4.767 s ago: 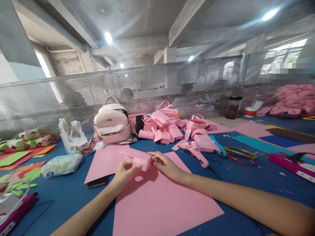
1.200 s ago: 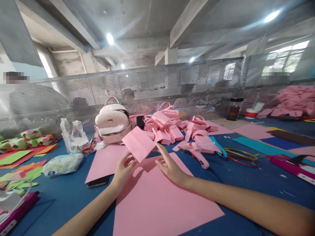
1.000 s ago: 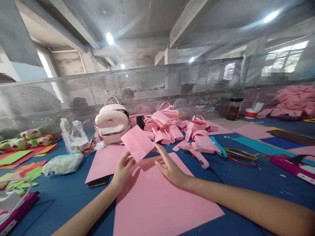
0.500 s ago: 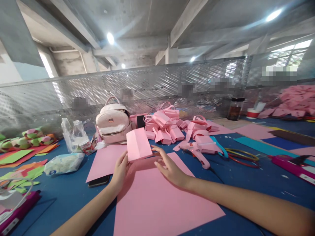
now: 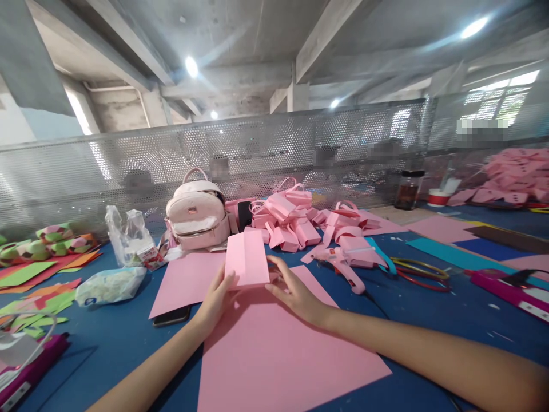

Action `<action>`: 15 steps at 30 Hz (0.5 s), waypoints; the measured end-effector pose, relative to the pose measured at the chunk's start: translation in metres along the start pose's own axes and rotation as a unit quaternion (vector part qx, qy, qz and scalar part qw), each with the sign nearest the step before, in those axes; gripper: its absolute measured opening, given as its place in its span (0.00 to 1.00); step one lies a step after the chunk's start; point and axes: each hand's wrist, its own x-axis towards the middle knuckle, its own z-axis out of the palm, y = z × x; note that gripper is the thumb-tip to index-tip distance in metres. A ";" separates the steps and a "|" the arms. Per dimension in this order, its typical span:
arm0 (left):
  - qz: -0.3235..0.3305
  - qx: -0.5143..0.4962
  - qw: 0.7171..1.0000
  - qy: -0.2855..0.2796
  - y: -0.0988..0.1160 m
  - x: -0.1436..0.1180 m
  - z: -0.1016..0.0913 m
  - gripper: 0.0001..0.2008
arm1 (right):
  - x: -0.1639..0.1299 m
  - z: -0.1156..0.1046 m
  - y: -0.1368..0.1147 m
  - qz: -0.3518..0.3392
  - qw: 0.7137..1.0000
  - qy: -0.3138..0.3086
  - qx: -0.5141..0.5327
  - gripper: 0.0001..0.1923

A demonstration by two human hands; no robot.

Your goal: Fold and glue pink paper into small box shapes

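Note:
A folded pink paper box (image 5: pixel 247 260) is held up over a large pink sheet (image 5: pixel 295 360) spread on the blue table. My left hand (image 5: pixel 218 298) grips the box at its lower left, thumb on the front face and fingers behind. At the lower right corner, my right hand (image 5: pixel 297 293) has its curled thumb and fingers against the box's edge. The back and underside of the box are hidden. To the right lies a pink glue gun (image 5: pixel 341 266) with a dark cord. Beyond the box is a heap of folded pink paper bags (image 5: pixel 291 214).
A cream backpack (image 5: pixel 197 214) stands behind my left hand, near a second pink sheet (image 5: pixel 184 280) over a dark phone (image 5: pixel 171 316). Plastic bags and green-orange paper pieces lie left. Tape rolls (image 5: pixel 422 274), a jar (image 5: pixel 409 190) and a magenta power strip (image 5: pixel 508 289) are right.
The paper box has shifted slightly right and down and turned straighter. My left thumb has come onto its front face, and my right fingers have closed in on its right edge.

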 end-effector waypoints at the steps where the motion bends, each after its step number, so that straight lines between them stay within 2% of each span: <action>1: 0.004 0.005 1.000 0.001 -0.001 -0.001 -0.001 0.31 | 0.000 0.000 0.000 -0.003 1.000 0.000 0.000 0.29; 11: 0.055 0.094 0.994 0.021 -0.003 0.002 -0.009 0.33 | 0.001 0.001 -0.005 -0.076 0.996 0.033 -0.011 0.24; 15: 0.087 0.146 0.985 0.008 -0.005 0.006 -0.010 0.44 | 0.001 0.000 -0.008 -0.109 0.993 0.031 -0.040 0.23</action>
